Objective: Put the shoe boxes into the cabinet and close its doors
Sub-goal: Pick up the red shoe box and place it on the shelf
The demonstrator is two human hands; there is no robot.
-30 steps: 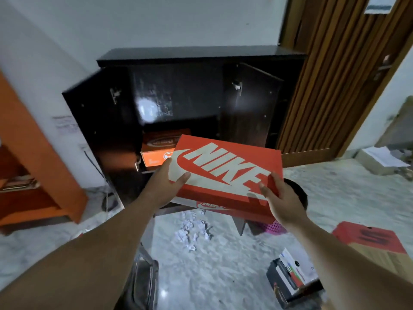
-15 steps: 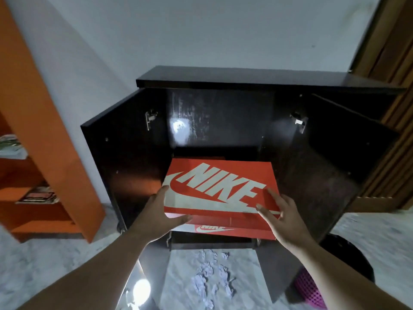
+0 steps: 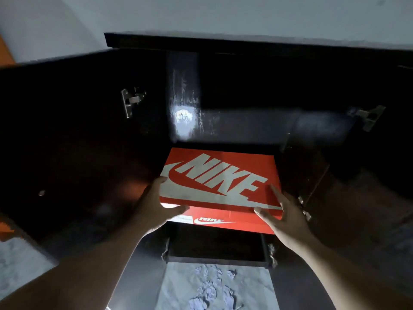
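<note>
**Asker:** From the head camera, what do you have hold of?

**Me:** A red shoe box (image 3: 220, 182) with a big white logo across the lid. My left hand (image 3: 156, 208) is wrapped round its near left corner, thumb along the front edge and fingers up the side. My right hand (image 3: 282, 217) is pressed flat and spread against the near right corner, fingers on the lid and side. Both hands are clamped on it from opposite sides; neither is free.

**Asker:** And where is the box just now?

**Me:** Partway into the dark cabinet (image 3: 245, 44), in the middle opening. Its far end is inside; the near end with the small logo juts out over the front edge. The inside is too dark for me to say whether it rests on a shelf or on another box.

**Asker:** The doors?

**Me:** Both stand wide open, the left door (image 3: 67, 142) and the right door (image 3: 368, 186) swung out to either side of my arms.

**Asker:** So which step is this?

**Me:** I judge it the loading step, with this box nearly placed. Next I should push it straight back until the front clears the door line, keeping it square so it does not catch the right-hand partition, which it sits just beside. Then I let go and, if no boxes remain, swing both doors shut.
</note>
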